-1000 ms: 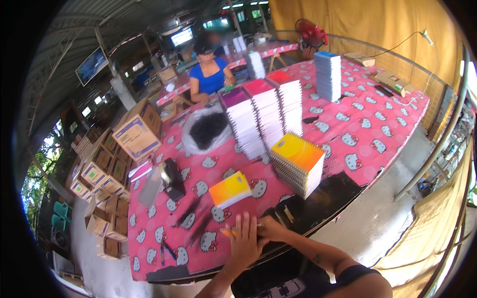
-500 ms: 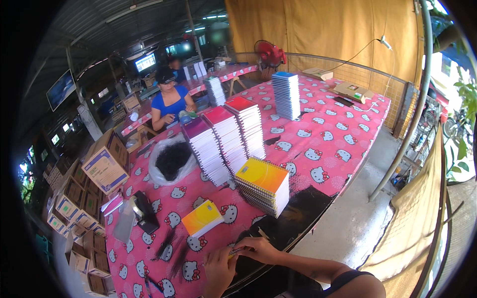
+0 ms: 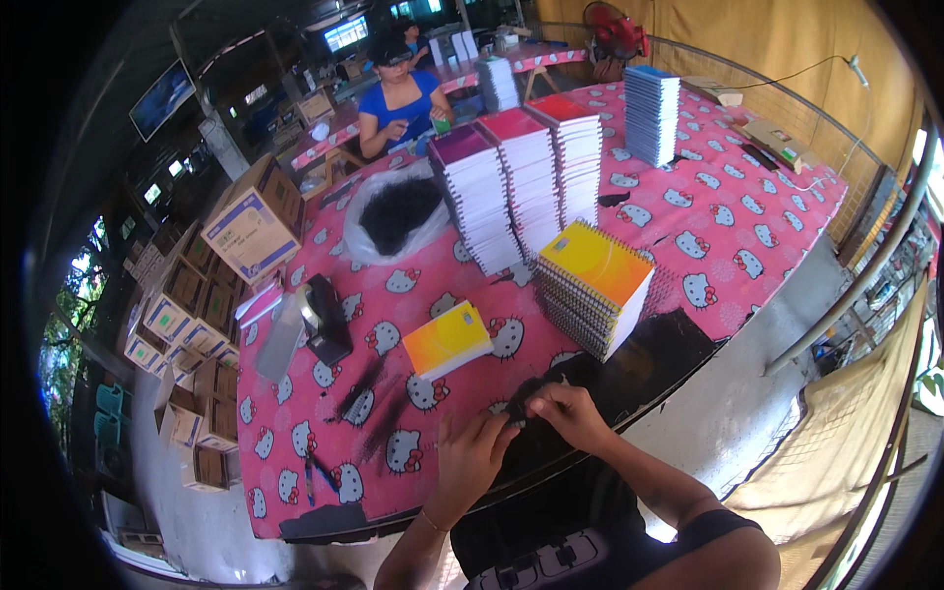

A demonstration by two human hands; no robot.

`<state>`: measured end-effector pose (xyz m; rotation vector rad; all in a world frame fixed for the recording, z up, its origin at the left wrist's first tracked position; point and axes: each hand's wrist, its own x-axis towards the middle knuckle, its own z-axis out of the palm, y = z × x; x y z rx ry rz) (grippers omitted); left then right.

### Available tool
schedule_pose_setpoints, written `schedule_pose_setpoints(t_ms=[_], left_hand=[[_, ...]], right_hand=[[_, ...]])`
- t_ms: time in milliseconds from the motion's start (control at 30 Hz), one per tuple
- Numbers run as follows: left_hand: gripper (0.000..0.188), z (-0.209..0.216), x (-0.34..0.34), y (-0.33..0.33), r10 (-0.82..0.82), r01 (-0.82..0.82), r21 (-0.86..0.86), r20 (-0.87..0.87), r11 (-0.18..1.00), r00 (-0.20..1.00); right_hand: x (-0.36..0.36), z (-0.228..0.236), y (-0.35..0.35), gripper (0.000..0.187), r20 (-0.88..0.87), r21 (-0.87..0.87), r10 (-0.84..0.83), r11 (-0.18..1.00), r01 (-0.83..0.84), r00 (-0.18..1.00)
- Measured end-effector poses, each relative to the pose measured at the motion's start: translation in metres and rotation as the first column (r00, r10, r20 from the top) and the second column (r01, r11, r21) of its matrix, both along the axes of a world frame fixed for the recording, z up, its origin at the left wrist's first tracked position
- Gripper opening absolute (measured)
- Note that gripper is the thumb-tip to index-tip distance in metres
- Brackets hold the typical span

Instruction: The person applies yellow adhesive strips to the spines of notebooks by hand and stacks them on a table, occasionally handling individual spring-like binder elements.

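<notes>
At the near edge of the table, my left hand (image 3: 474,456) and my right hand (image 3: 572,417) work close together, fingers bent inward. Both hands look closed in a pinch. A small dark thing (image 3: 521,398) shows by the fingertips, but its kind is hard to make out against the black surface. Just beyond the left hand lies a short stack of yellow-orange notebooks (image 3: 447,341). A taller stack of spiral-bound yellow notebooks (image 3: 597,285) stands farther right, on the edge of a black patch (image 3: 669,362).
Tall notebook stacks (image 3: 526,187) stand mid-table beside a clear bag of black strands (image 3: 398,214). A tape dispenser (image 3: 324,320) and a pen (image 3: 310,477) lie left. Cartons (image 3: 258,221) crowd the left side. Across the table sits a person in blue (image 3: 401,103).
The view has tilted and shifted, so the table sits higher and farther right. My hands have moved slightly apart. A yellow bit seen at my fingertips earlier no longer shows.
</notes>
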<state>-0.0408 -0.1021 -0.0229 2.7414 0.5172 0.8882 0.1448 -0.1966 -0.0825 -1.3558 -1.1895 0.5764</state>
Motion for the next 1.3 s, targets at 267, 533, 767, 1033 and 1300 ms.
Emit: schedule_pose_setpoints(t_ms=[267, 533, 767, 1033, 1300], left_hand=[[0.014, -0.017, 0.004, 0.011, 0.021, -0.022, 0.057, 0.015, 0.998, 1.0], [0.013, -0.017, 0.005, 0.01, 0.035, -0.037, 0.047, 0.034, 0.998, 0.999], [0.016, -0.015, 0.006, 0.015, -0.016, 0.014, 0.065, 0.039, 0.998, 0.999], [0.016, -0.016, 0.001, 0.021, -0.049, 0.049, 0.03, 0.017, 0.998, 0.999], [0.017, -0.001, 0.003, 0.017, -0.139, 0.139, -0.012, 0.002, 0.99, 0.99]], right_hand=[[0.0, 0.008, 0.008, 0.029, -0.095, -0.048, 0.181, 0.981, -0.186, 0.979], [0.018, 0.014, 0.015, 0.02, -0.159, -0.095, 0.309, 0.94, -0.326, 0.938], [0.041, 0.042, 0.037, 0.011, 0.208, -0.128, 0.506, 0.862, -0.49, 0.837], [0.039, 0.041, 0.044, 0.012, 0.274, -0.029, 0.507, 0.854, -0.52, 0.817], [0.004, 0.04, 0.034, 0.022, 0.455, -0.046, 0.17, 0.985, -0.167, 0.874]])
